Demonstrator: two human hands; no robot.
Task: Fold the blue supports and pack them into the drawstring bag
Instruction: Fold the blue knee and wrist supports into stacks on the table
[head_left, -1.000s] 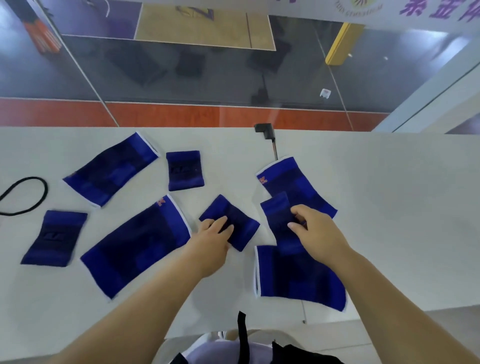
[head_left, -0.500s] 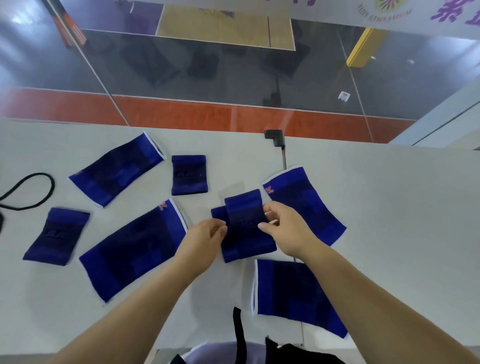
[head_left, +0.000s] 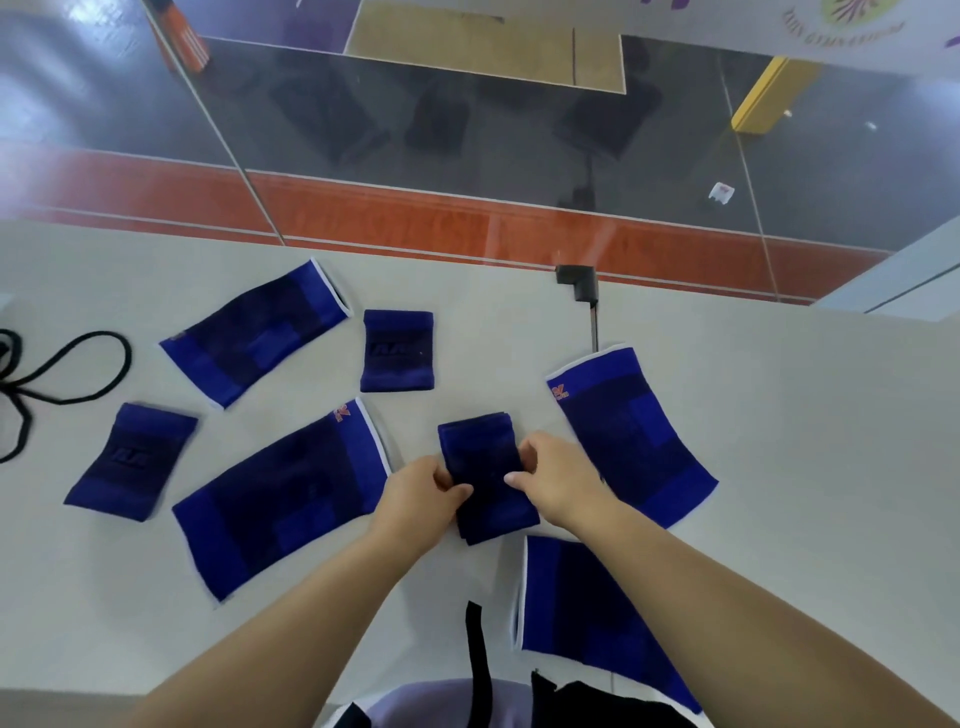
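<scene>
Two small blue supports lie stacked as one pile (head_left: 485, 467) at the middle of the white table (head_left: 779, 467). My left hand (head_left: 421, 493) pinches the pile's left edge and my right hand (head_left: 558, 478) grips its right edge. Large blue supports lie flat around it: one to the left (head_left: 280, 493), one at the back left (head_left: 254, 332), one to the right (head_left: 631, 436) and one near my right forearm (head_left: 587, 603). Small supports lie at the back middle (head_left: 397, 351) and far left (head_left: 132, 460). A black drawstring cord (head_left: 72, 369) shows at the left edge.
A black clamp with a thin rod (head_left: 579, 283) stands at the table's far edge. Beyond it is a glass wall over a red and grey floor. Black fabric and a strap (head_left: 478, 654) hang at the near edge by my body.
My right hand carried a small support leftwards and laid it on the one under my left hand. Both hands now hold the squared-up pile by its sides.
</scene>
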